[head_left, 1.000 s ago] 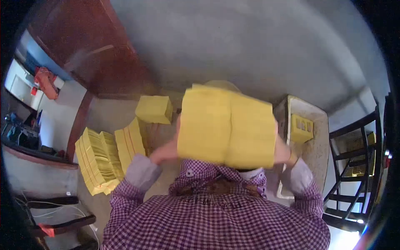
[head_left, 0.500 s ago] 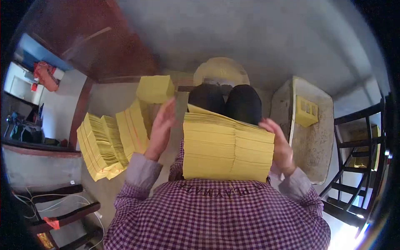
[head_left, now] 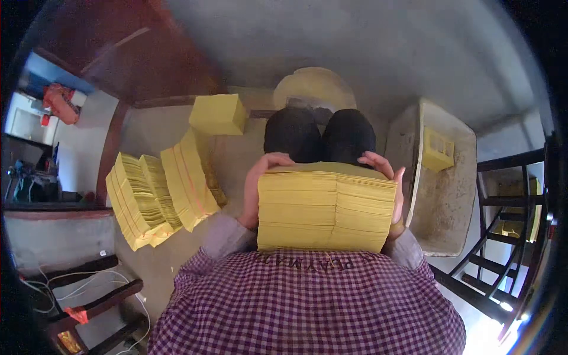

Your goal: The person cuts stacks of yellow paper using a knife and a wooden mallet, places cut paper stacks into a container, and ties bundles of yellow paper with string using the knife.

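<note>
A thick stack of folded yellow paper [head_left: 322, 207] rests on my lap against the checked shirt, its layered edges facing me and a seam running down its middle. My left hand [head_left: 257, 180] wraps round the stack's left side, with the fingers bent over the top far edge. On the opposite side, my right hand [head_left: 395, 180] presses along the right end, its fingertips reaching over the top. The stack sits between both palms, and its top sheet lies flat. Part of each hand is hidden behind the paper.
More yellow paper stacks [head_left: 139, 198] marked with red lines lie on the floor at left, near a yellow block [head_left: 219, 115]. To the right stands a worn white tub [head_left: 441, 228] holding a yellow piece [head_left: 436, 151]. Dark wooden racks [head_left: 503, 204] flank me.
My left hand has come in from the left and closed against the stack. My right hand has moved up over its corner. The raised top sheet now lies flatter.
</note>
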`<act>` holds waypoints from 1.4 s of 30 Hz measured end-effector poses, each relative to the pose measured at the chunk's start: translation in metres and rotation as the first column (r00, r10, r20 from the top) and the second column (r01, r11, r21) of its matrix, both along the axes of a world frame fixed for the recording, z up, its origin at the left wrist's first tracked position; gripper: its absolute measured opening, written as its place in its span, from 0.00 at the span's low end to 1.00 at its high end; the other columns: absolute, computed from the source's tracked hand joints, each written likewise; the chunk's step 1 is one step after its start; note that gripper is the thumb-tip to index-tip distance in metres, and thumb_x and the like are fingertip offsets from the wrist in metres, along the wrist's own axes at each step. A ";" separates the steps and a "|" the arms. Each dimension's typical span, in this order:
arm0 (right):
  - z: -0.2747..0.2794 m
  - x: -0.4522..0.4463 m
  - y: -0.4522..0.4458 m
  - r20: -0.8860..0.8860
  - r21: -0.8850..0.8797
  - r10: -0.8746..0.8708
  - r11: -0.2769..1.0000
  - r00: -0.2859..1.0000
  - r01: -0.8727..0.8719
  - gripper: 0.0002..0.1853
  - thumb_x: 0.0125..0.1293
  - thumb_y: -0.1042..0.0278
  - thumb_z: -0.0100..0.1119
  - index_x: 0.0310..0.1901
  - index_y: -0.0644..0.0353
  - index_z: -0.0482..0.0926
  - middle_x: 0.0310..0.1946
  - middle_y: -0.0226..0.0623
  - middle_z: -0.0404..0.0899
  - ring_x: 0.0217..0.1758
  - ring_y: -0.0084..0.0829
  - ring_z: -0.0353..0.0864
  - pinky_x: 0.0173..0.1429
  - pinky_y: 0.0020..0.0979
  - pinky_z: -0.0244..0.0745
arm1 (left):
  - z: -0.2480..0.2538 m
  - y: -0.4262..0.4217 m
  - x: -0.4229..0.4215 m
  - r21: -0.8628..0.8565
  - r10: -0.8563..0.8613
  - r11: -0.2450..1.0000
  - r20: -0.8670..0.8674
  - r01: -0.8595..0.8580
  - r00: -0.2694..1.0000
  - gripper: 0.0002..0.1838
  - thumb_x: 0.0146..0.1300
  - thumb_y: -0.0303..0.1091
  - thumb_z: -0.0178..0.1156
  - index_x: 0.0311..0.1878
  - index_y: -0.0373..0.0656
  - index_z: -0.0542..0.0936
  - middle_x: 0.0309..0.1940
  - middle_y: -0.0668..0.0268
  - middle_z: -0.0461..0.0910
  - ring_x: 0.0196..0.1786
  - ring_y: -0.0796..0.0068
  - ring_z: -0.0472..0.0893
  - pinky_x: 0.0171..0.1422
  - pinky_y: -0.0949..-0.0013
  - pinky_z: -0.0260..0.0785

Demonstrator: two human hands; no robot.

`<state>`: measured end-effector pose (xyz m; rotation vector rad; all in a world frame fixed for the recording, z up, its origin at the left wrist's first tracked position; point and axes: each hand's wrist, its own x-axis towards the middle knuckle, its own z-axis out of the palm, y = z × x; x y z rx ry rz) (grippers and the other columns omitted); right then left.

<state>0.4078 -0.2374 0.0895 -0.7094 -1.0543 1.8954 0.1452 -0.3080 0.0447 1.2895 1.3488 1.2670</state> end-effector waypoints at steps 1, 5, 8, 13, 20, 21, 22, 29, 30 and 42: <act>-0.001 0.001 -0.002 -0.044 -0.051 -0.045 0.998 0.998 0.043 0.38 0.65 0.35 0.20 0.59 0.63 0.61 0.54 0.43 0.66 0.57 0.33 0.66 0.62 0.33 0.61 | 0.000 -0.001 0.003 0.131 -0.001 0.991 0.011 -0.001 1.000 0.16 0.63 0.36 0.47 0.49 0.37 0.71 0.46 0.58 0.75 0.50 0.65 0.73 0.56 0.66 0.64; -0.012 -0.005 -0.012 -0.127 -0.116 -0.161 0.982 0.979 0.147 0.38 0.66 0.36 0.22 0.60 0.63 0.60 0.58 0.43 0.64 0.62 0.35 0.61 0.67 0.36 0.54 | -0.001 -0.003 0.024 0.203 -0.018 0.979 0.021 0.013 1.000 0.16 0.62 0.36 0.49 0.50 0.38 0.70 0.53 0.58 0.69 0.62 0.63 0.62 0.65 0.64 0.53; -0.020 -0.001 -0.022 -0.285 -0.206 -0.078 0.978 0.955 0.019 0.37 0.66 0.37 0.22 0.61 0.64 0.58 0.58 0.43 0.63 0.64 0.35 0.59 0.68 0.36 0.53 | 0.010 -0.002 0.030 0.336 0.011 0.941 -0.106 0.026 0.994 0.17 0.63 0.38 0.47 0.51 0.38 0.70 0.52 0.58 0.70 0.59 0.62 0.66 0.65 0.64 0.55; -0.009 0.000 -0.006 0.089 0.179 -0.178 0.971 0.980 0.160 0.35 0.68 0.38 0.20 0.47 0.63 0.70 0.54 0.43 0.68 0.63 0.40 0.60 0.69 0.39 0.46 | 0.018 0.007 -0.001 0.077 0.139 0.979 0.409 -0.186 0.902 0.11 0.66 0.33 0.46 0.45 0.38 0.72 0.46 0.60 0.74 0.50 0.69 0.72 0.61 0.67 0.59; 0.031 0.006 0.024 -0.041 0.193 -0.114 0.974 0.993 0.120 0.29 0.70 0.45 0.25 0.29 0.62 0.68 0.41 0.49 0.74 0.52 0.39 0.69 0.63 0.37 0.55 | 0.118 0.027 -0.014 0.110 -0.010 0.994 -0.023 0.012 1.000 0.10 0.64 0.37 0.49 0.36 0.40 0.73 0.36 0.66 0.76 0.45 0.78 0.72 0.49 0.71 0.64; 0.036 0.006 0.028 0.063 0.268 -0.084 0.961 0.994 0.064 0.26 0.70 0.48 0.28 0.29 0.62 0.68 0.40 0.48 0.75 0.50 0.38 0.70 0.60 0.36 0.59 | 0.126 0.025 -0.007 -0.026 -0.194 0.981 -0.214 0.193 0.957 0.12 0.62 0.40 0.51 0.37 0.40 0.73 0.34 0.66 0.76 0.44 0.77 0.73 0.47 0.69 0.65; 0.044 0.006 0.030 0.169 0.335 -0.063 0.942 0.984 0.002 0.24 0.71 0.51 0.30 0.28 0.62 0.69 0.39 0.48 0.75 0.47 0.36 0.72 0.58 0.35 0.62 | 0.131 0.023 -0.002 -0.192 -0.386 0.922 -0.366 0.337 0.847 0.14 0.60 0.43 0.54 0.37 0.40 0.74 0.32 0.66 0.76 0.42 0.75 0.73 0.44 0.68 0.66; 0.054 0.009 0.026 0.444 0.209 0.211 0.921 0.871 -0.329 0.06 0.64 0.71 0.51 0.32 0.65 0.71 0.38 0.35 0.75 0.42 0.19 0.70 0.47 0.23 0.65 | 0.140 0.022 0.012 -0.169 -0.422 0.874 -0.730 0.457 0.538 0.17 0.53 0.44 0.60 0.38 0.39 0.75 0.33 0.60 0.76 0.37 0.60 0.73 0.41 0.62 0.66; 0.054 0.010 0.025 0.459 0.213 0.221 0.913 0.860 -0.348 0.07 0.65 0.70 0.50 0.33 0.65 0.72 0.37 0.34 0.76 0.41 0.19 0.70 0.47 0.23 0.65 | 0.142 0.022 0.013 -0.164 -0.411 0.876 -0.747 0.455 0.523 0.16 0.53 0.43 0.60 0.36 0.39 0.75 0.31 0.60 0.76 0.37 0.61 0.74 0.40 0.62 0.67; 0.117 -0.042 0.052 0.815 0.571 -0.257 0.201 0.519 -0.796 0.16 0.54 0.56 0.59 0.34 0.62 0.74 0.31 0.43 0.75 0.37 0.44 0.76 0.39 0.38 0.71 | 0.139 0.047 0.016 -0.002 -0.200 0.924 -0.854 0.382 0.480 0.12 0.53 0.39 0.58 0.28 0.38 0.75 0.25 0.58 0.75 0.30 0.59 0.75 0.33 0.59 0.67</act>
